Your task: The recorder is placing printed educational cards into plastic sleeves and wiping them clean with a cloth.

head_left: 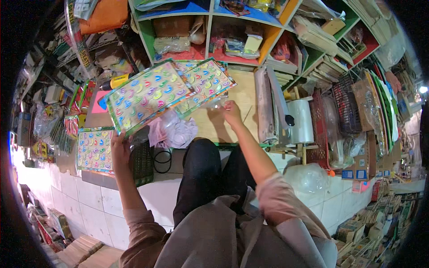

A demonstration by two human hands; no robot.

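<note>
My left hand (119,145) grips the near left corner of a letter puzzle board (149,96), tilted up over the low table. The board has a green patterned border and rows of colourful curved letters. Partly behind it, a second letter board (208,82) lies at a slant. Close to that board's near edge, my right hand (232,112) has its fingers pinched together; a clear glint shows beside them, too faint to name. Another letter board (95,149) rests at the far left. Below the raised board is a crumpled pink cloth (174,129).
The wooden tabletop (243,89) carries a long grey sealer-like device (268,107) on its right. Beyond that stands a roll of clear film (300,120). Cluttered shelves (210,33) rise behind. A yellow tool (119,81) sits at the back left, and a dark crate (142,163) stands near my left arm.
</note>
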